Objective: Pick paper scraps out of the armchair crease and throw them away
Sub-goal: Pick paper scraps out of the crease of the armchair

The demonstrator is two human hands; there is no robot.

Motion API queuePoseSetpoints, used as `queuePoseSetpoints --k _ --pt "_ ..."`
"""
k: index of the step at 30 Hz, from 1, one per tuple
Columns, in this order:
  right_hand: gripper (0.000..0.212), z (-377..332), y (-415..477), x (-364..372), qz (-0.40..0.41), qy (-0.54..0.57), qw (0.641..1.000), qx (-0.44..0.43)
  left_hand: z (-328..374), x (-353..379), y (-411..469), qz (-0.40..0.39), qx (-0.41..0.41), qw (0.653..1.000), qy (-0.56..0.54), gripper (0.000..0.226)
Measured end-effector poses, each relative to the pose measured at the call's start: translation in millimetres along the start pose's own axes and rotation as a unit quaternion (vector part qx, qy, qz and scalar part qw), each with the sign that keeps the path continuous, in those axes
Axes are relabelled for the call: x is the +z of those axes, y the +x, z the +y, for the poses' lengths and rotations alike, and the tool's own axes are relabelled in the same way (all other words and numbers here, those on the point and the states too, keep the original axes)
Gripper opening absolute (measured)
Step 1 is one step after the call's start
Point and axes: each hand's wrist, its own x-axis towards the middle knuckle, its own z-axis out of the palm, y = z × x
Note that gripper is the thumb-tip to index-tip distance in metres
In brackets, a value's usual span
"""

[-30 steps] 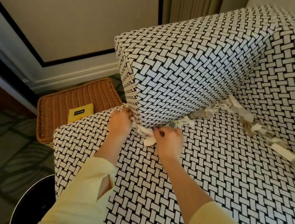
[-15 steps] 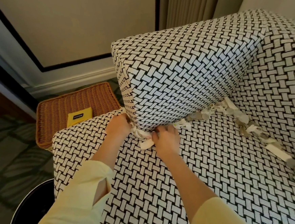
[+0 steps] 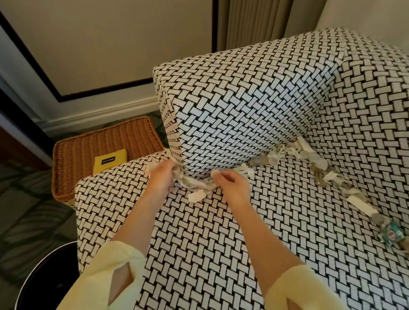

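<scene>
Paper scraps [image 3: 197, 188] sit jammed in the armchair crease [image 3: 267, 158] under the armrest, its far-right stretch blurred. Left hand [image 3: 162, 179] clutches scraps; right hand [image 3: 231, 185] pinches one, fingertips hidden. Since a second ago, both hands have barely shifted.

- Armchair seat [image 3: 207, 264], woven black-and-white fabric, carrying a line of litter along its crease.
- White paper scraps [image 3: 196, 194] bunched at the crease's front end, under the armrest [image 3: 243, 107] corner; one flat strip lying just out from it on the seat.
- More scraps mixed with coins [image 3: 262, 161] farther back along the armrest's foot.
- Scraps, coins and a small teal wrapper [image 3: 392, 234] trailing along the backrest side.
- Carpeted floor [image 3: 18, 194] beside the seat: wicker basket [image 3: 77, 165] and dark round bin [image 3: 45, 289].
</scene>
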Motion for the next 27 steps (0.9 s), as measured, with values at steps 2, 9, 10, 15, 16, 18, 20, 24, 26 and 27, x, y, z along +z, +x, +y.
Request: queuePoseSetpoints --k 2,9,10,15,16,18,20,24,26,27 --pt "0.02 -11 -3 1 -0.022 0.039 0.999 0.028 -2 9 -11 -0.051 -0.033 0.997 -0.039 0.021" --pt "0.013 -32 -28 11 -0.108 0.109 0.987 0.046 -10 23 -35 -0.084 -0.092 0.978 -0.168 0.021" --pt "0.016 -32 -30 12 -0.113 0.108 0.987 0.044 -12 21 -37 -0.087 -0.099 0.973 -0.191 0.022" --pt "0.018 -29 -32 19 -0.14 0.032 0.989 0.023 -14 17 -41 -0.096 -0.109 0.953 -0.266 0.029" --pt "0.019 -28 -32 20 -0.148 0.012 0.989 0.017 -15 17 -42 -0.089 -0.11 0.952 -0.272 0.029" --pt "0.021 -28 -33 20 -0.163 -0.022 0.986 0.002 -18 16 -43 -0.076 -0.117 0.95 -0.28 0.029" --pt "0.021 -28 -34 20 -0.177 -0.032 0.984 -0.005 -21 14 -42 -0.069 -0.122 0.947 -0.288 0.033" --pt "0.021 -27 -36 23 -0.188 -0.025 0.982 -0.009 -23 10 -41 -0.064 -0.118 0.948 -0.288 0.033" --pt "0.022 -27 -38 25 -0.194 -0.024 0.981 -0.019 -22 7 -42 -0.066 -0.115 0.949 -0.285 0.035" --pt "0.024 -28 -39 26 -0.199 -0.023 0.98 -0.024 -22 6 -42 -0.065 -0.118 0.949 -0.287 0.035"
